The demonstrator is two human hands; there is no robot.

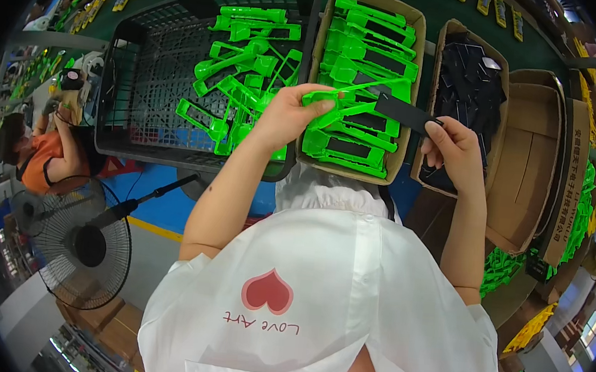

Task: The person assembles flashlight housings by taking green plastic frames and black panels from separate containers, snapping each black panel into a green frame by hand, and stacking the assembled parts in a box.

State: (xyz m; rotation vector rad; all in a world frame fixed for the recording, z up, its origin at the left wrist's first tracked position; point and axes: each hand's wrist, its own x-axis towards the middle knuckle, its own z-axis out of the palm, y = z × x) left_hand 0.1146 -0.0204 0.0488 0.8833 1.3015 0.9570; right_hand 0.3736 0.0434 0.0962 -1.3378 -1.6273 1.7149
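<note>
My left hand (291, 114) is closed on one end of a bright green plastic frame (400, 90), a long piece with an open middle, held above a cardboard box (325, 20). In my right hand (455, 149) a flat black strip (407, 115) is pinched between thumb and fingers. Its far end overlaps or lies close to the right end of the green frame; I cannot tell whether they touch. Below, the box holds several similar green frames (377, 55) in a stack, with dark panels in their openings.
A black plastic crate (172, 161) with loose green frames (235, 56) stands at left. To the right are a cardboard box (506, 52) of black strips (466, 84) and another open carton (525, 153). A fan (87, 245) and a co-worker (53, 154) are at far left.
</note>
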